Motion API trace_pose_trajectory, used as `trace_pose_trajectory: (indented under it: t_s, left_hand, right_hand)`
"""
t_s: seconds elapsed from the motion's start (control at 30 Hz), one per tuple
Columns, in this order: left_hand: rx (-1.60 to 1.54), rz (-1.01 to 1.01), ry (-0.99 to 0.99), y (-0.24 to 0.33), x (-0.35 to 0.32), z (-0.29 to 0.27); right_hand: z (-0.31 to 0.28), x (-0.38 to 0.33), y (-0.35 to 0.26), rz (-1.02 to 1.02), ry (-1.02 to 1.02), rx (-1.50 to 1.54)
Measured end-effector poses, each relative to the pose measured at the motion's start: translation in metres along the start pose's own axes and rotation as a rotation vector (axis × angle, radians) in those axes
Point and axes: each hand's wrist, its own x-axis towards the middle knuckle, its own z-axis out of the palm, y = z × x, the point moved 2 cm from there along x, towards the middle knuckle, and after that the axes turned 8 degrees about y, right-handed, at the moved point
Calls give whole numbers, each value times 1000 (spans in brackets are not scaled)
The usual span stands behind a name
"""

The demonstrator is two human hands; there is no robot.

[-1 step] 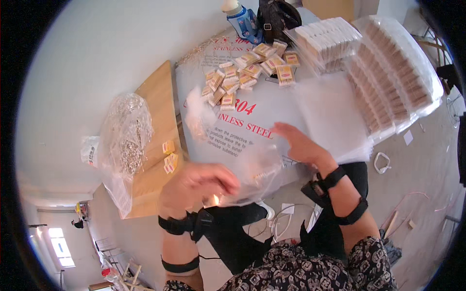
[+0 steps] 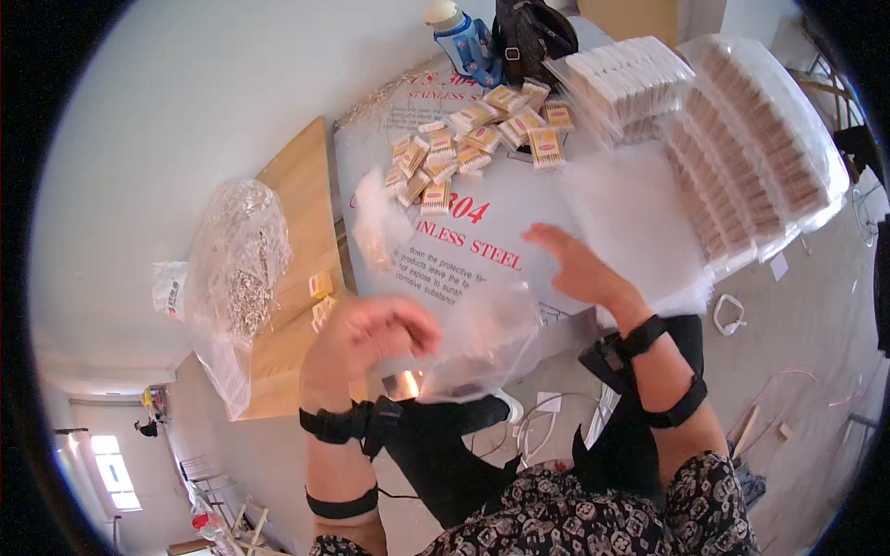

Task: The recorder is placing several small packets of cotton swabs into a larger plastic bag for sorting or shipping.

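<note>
Near the front edge of the table, a clear plastic bag (image 2: pixel 487 324) lies crumpled between my hands. My left hand (image 2: pixel 375 335) is raised just left of it, slightly blurred, fingers loosely bent and apart, with nothing visible in them. Right of the bag hovers my right hand (image 2: pixel 584 273), its index finger stretched out to the left and nothing seen in its grasp. Beneath it is the edge of a stack of clear plastic sheets or bags (image 2: pixel 630 213). Farther back, small packs of cotton swabs (image 2: pixel 436 195) with yellow labels form a loose pile. Another crumpled clear plastic piece (image 2: pixel 378 222) rests left of centre.
Large clear packs of thin brown-and-white sticks (image 2: pixel 742 148) stand at the right, beside a white bundled pack (image 2: pixel 630 79). A blue bottle (image 2: pixel 464 46) and black bag (image 2: pixel 533 42) are at the back. Leftward, a bulging plastic bag (image 2: pixel 246 259) rests on a wooden board (image 2: pixel 301 204).
My left hand has shifted slightly left and up, away from the clear bag. The bag has changed shape a little. My right hand has barely moved.
</note>
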Motion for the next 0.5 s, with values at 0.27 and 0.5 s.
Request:
trace_pose_trajectory:
  t_s: [0.27, 0.5]
  left_hand:
    - [-42, -110, 649, -94, 63, -31]
    - [-59, -262, 616, -143, 39, -13]
  right_hand:
    - [-40, 114, 76, 678, 485, -250]
    - [-30, 145, 82, 374, 427, -454]
